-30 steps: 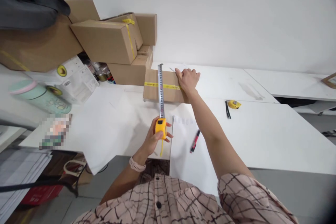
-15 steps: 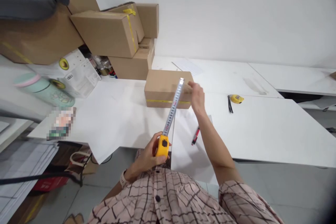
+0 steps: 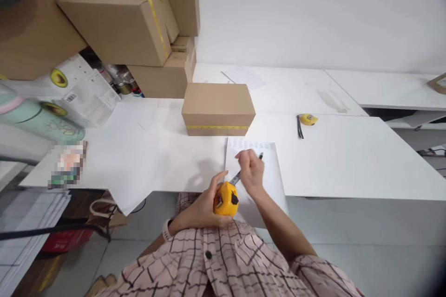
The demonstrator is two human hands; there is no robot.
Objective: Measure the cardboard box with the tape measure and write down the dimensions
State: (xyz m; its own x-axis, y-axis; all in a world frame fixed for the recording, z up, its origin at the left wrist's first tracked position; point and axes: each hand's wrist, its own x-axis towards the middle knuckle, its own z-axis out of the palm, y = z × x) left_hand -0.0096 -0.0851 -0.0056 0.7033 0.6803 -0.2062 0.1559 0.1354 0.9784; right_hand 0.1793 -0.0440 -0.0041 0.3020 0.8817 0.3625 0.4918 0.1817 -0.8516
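My left hand [image 3: 205,206] is wrapped round a yellow tape measure [image 3: 226,199] near the table's front edge. A short stretch of its blade [image 3: 236,177] shows, slanting up and right until my right hand covers it. My right hand [image 3: 251,169] is curled closed above a sheet of paper [image 3: 272,185]; whether it grips the blade is hidden. Past its knuckles pokes the dark end of a pen [image 3: 261,155], mostly covered by the hand. Beyond both hands, a closed cardboard box [image 3: 219,106] with a yellow tape strip sits on the white table [image 3: 334,162].
A second yellow tape measure [image 3: 308,119] with a black strap lies to the right. Stacked cardboard boxes [image 3: 114,28] stand at the back left, near a mint-green bottle [image 3: 42,118]. A big white sheet [image 3: 130,162] hangs over the front edge. The wall [image 3: 296,14] closes off the back.
The tape measure's blade, stretched out over the box before, now shows only a short length. My right hand has come from the box's right side down over the paper, and its fingers have curled.
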